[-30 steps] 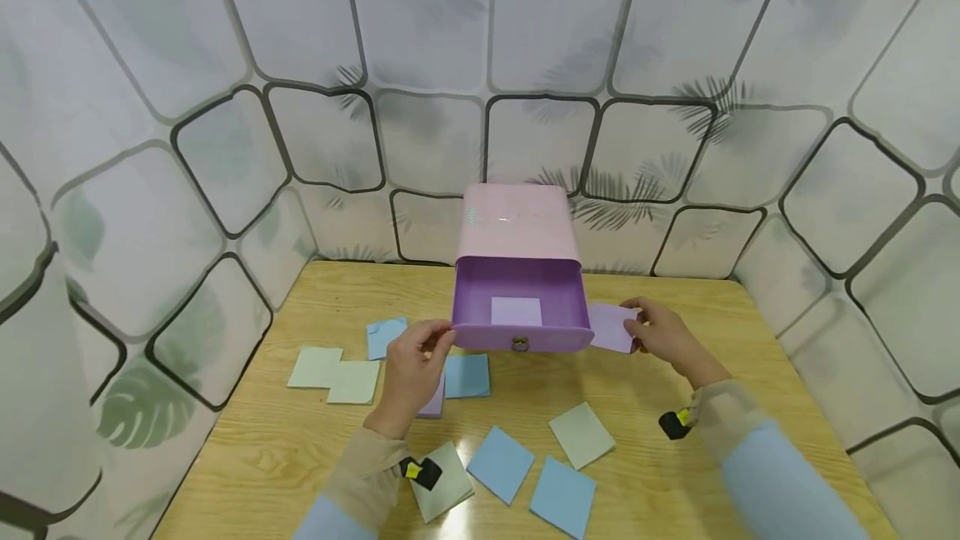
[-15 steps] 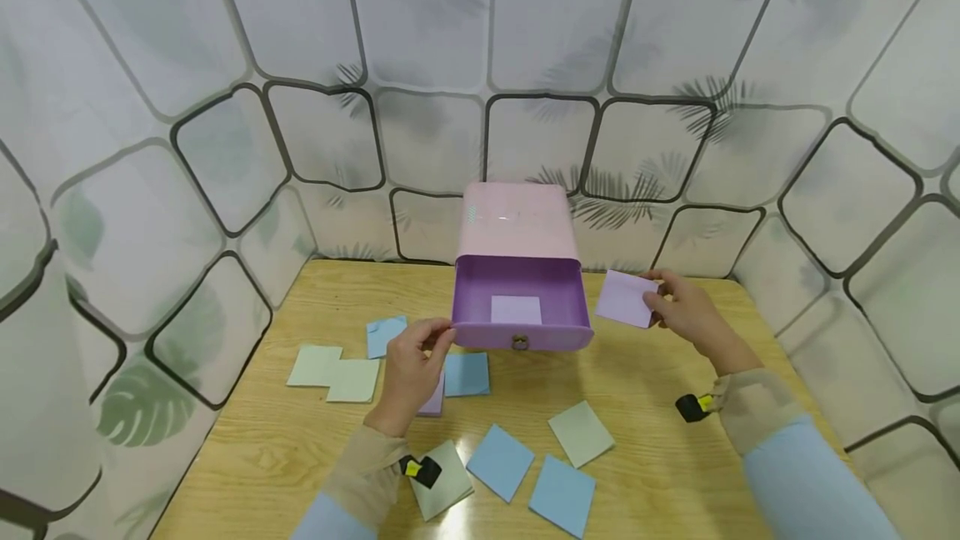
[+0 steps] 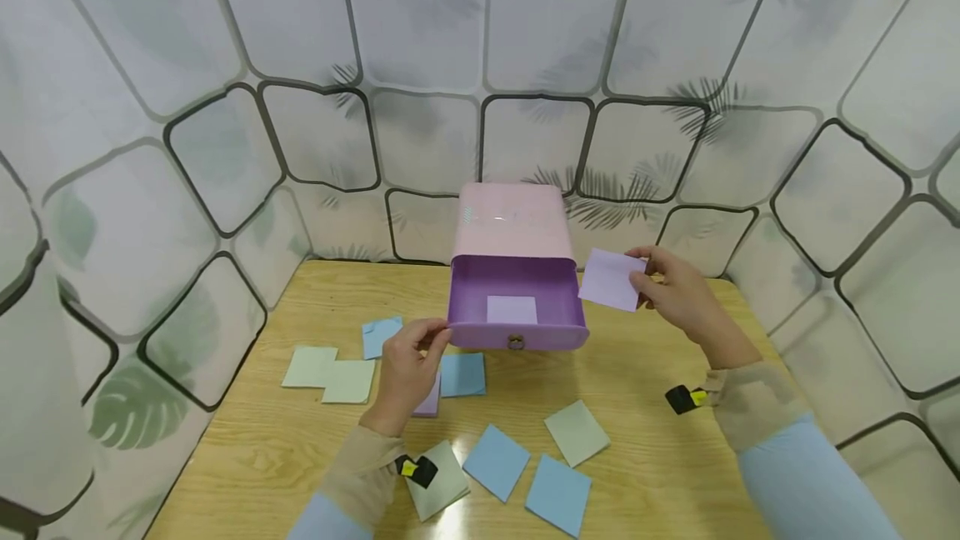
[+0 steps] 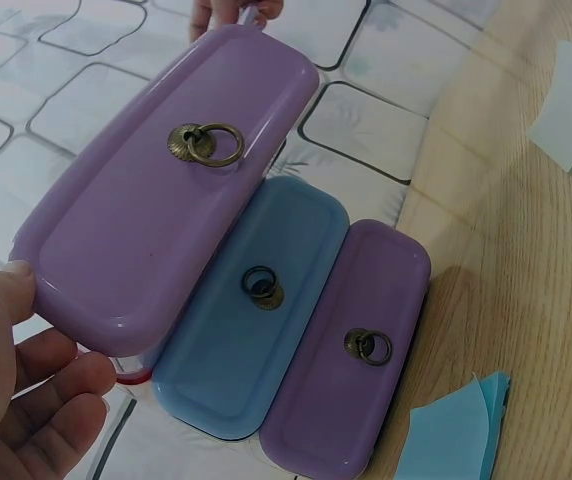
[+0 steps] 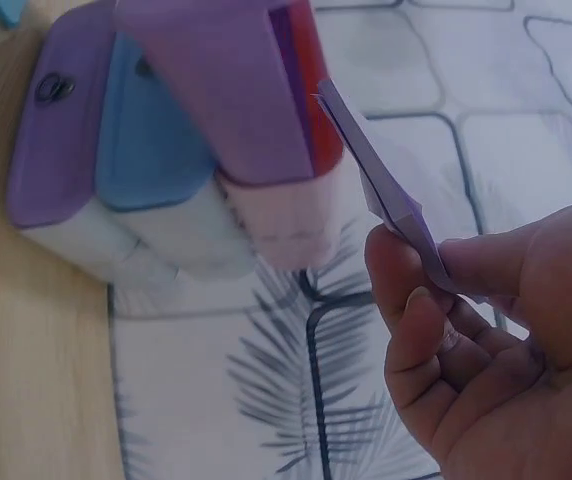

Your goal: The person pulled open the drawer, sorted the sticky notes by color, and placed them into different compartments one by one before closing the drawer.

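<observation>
My right hand [image 3: 678, 294] pinches a light purple pad of sticky notes [image 3: 611, 280] between thumb and fingers, beside the right edge of a pulled-out purple drawer [image 3: 472, 337]. Seen edge-on in the right wrist view, the pad [image 5: 371, 165] has several layers and a bent lower end. My left hand [image 3: 405, 369] holds the drawer's left front corner; in the left wrist view the thumb lies at the corner of its front panel [image 4: 156, 190]. Inside the drawer lies another light purple note [image 3: 512, 310]. The drawer belongs to the top tier of a pink-topped cabinet [image 3: 513, 219].
Below the pulled-out drawer are a blue drawer [image 4: 256, 320] and another purple drawer [image 4: 351, 350], both closed, with ring pulls. Green notes [image 3: 348, 382], blue notes [image 3: 497, 462] and a partly covered purple note [image 3: 429, 400] lie on the wooden table [image 3: 645, 465]. A patterned curtain [image 3: 420, 140] surrounds it.
The right hand has raised the purple pad from beside the drawer's front, first up and right, then slightly left, near the drawer's right side. The left hand stays at the drawer corner.
</observation>
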Demonstrator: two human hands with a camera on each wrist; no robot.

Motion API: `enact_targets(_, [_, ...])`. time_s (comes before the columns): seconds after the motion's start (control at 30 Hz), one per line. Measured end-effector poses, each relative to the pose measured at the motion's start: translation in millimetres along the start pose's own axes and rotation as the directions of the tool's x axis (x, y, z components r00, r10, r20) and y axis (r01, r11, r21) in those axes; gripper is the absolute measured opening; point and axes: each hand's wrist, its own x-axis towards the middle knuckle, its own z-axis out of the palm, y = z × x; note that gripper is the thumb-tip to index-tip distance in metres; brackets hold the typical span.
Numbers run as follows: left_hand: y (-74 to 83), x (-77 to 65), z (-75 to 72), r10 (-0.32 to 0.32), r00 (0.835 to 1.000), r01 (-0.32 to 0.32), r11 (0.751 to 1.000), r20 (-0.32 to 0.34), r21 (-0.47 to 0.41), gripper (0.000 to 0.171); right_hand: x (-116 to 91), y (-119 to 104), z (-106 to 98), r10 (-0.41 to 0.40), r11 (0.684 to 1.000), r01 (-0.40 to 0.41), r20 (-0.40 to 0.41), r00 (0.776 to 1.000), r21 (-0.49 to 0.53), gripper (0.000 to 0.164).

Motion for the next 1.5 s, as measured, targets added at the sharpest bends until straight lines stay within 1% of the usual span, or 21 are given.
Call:
enact_targets(0.2, [0.5, -0.2, 0.0, 0.007, 1.0, -0.007, 1.0, 0.001, -0.005, 0.01, 5.0, -21.2, 9.8, -0.034, 0.999, 0.034, 0.007, 0.999, 0.02, 0.03])
enact_targets(0.4, [0.2, 0.2, -0.1, 0.003, 1.0, -0.003, 1.0, 0.001, -0.002, 0.011, 14.0, -32.4, 20.8, -0.055, 0.997, 0.054, 0.031, 0.998, 0.046, 0.03])
enact_targets(0.6, [-0.3, 0.2, 0.2, 0.002, 1.0, -0.002, 1.0, 0.0, -0.001, 0.01, 21.4, -39.1, 34.5, -0.063, 0.997, 0.061, 0.056, 0.996, 0.053, 0.028])
enact_targets(0.77, [-0.7, -0.1, 0.7, -0.001, 1.0, 0.001, 1.0, 0.0, 0.002, 0.009, 25.8, -43.6, 42.1, -0.079, 0.995, 0.074, 0.071, 0.994, 0.067, 0.029])
enact_targets(0.93, [-0.8, 0.2, 0.5, 0.002, 1.0, -0.002, 1.0, -0.001, 0.005, 0.01, 30.2, -50.2, 48.7, -0.088, 0.996, 0.085, 0.073, 0.993, 0.037, 0.027])
enact_targets(1.03, [-0.6, 0.3, 0.4, 0.002, 1.0, -0.002, 1.0, -0.004, 0.006, 0.01, 33.2, -53.9, 53.3, -0.091, 0.995, 0.087, 0.088, 0.992, 0.044, 0.027])
enact_targets(1.3, [-0.4, 0.1, 0.8, 0.002, 1.0, -0.002, 1.0, 0.001, 0.005, 0.01, 40.4, -58.2, 65.4, -0.153, 0.986, 0.142, 0.12, 0.981, 0.091, 0.025])
enact_targets(1.5, [0.5, 0.6, 0.2, 0.005, 1.0, -0.005, 1.0, -0.007, 0.002, 0.009, 45.9, -61.8, 72.8, -0.176, 0.984, 0.167, 0.17, 0.97, 0.062, 0.023])
